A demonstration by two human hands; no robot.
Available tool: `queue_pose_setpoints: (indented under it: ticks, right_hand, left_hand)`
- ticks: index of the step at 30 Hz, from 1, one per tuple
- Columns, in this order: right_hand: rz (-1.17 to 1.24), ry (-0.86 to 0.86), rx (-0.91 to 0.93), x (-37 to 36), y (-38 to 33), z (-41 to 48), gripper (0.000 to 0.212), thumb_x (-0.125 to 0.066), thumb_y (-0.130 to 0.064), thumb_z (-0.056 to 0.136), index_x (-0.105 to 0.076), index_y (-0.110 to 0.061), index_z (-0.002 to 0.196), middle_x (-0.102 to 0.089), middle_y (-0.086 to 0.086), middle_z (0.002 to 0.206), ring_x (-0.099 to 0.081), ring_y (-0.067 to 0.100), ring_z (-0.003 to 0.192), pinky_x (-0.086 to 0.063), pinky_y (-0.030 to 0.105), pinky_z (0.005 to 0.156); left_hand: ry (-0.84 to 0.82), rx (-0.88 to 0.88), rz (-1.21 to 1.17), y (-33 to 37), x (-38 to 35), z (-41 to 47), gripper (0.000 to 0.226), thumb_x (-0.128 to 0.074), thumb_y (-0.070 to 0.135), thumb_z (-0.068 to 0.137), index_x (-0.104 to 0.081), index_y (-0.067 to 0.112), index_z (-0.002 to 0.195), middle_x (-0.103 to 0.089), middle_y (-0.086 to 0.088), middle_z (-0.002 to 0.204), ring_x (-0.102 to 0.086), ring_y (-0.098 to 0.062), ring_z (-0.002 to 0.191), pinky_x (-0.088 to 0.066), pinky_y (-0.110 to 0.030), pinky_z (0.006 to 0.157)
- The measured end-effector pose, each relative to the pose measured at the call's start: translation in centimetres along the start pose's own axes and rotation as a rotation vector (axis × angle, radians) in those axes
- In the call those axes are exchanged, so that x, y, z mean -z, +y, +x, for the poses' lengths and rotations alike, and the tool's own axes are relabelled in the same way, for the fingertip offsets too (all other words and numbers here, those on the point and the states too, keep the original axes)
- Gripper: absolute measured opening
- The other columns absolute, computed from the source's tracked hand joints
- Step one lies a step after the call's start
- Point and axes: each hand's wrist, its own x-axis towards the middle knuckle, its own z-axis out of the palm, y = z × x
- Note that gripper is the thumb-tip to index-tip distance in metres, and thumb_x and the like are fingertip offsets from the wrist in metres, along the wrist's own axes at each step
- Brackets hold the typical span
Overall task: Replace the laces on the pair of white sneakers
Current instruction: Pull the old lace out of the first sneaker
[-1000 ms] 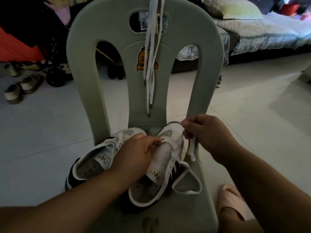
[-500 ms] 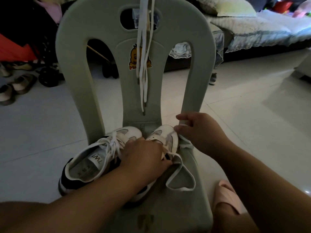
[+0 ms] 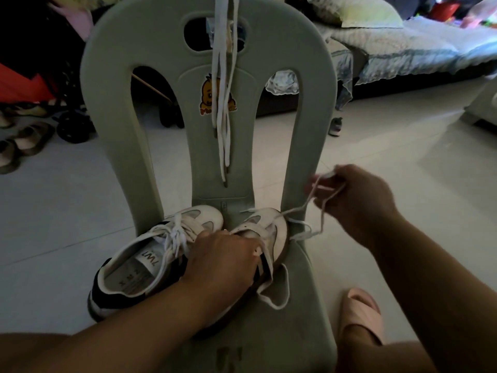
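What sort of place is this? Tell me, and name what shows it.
Probably a room in a home, likely a bedroom: a bed with a pillow, sandals on the tiled floor, and a plastic chair with a duck sticker.

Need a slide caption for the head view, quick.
Left hand holds a white sneaker on the chair while right hand pinches its loosened lace.
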Motion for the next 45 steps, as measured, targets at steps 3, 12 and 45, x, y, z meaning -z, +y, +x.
queue_pose_setpoints:
  ticks: [3, 12, 45]
  right_hand:
    - [-0.622, -0.241, 0.100, -2.2, 2.2, -0.8, 0.010, -0.058, -0.023, 0.092, -0.059, -0.015, 0.097, -0.063, -0.001, 0.093, -0.063, 0.018, 0.083, -0.054, 0.030, 0.075]
    - [-0.927, -0.352, 0.257, -4.9, 5.6, -1.0, 0.019, -0.060, -0.033, 0.091, -0.071, -0.024, 0.103, -0.058, -0.007, 0.095, -0.055, 0.008, 0.084, -0.044, 0.020, 0.079]
    - [-0.963, -0.461, 0.242, -4.0, 4.9, -0.2, 0.024, -0.056, -0.045, 0.091, -0.064, -0.024, 0.083, -0.061, -0.007, 0.079, -0.058, 0.009, 0.073, -0.044, 0.020, 0.063]
  left_hand:
    - [0.079, -0.034, -0.070, 0.1, 0.1, -0.4, 0.029, -0.039, 0.035, 0.100, -0.058, 0.036, 0.121, -0.064, 0.008, 0.108, -0.051, -0.011, 0.090, -0.037, -0.028, 0.085]
    - [0.103, -0.038, -0.108, -0.4, -0.2, -0.6, 0.034, -0.032, 0.037, 0.100, -0.056, 0.034, 0.123, -0.063, 0.007, 0.106, -0.050, -0.011, 0.092, -0.040, -0.028, 0.077]
    - [0.183, -0.050, -0.203, -0.7, -1.3, -0.2, 0.038, -0.031, 0.035, 0.101, -0.043, 0.038, 0.137, -0.061, 0.009, 0.123, -0.057, -0.007, 0.104, -0.040, -0.018, 0.083]
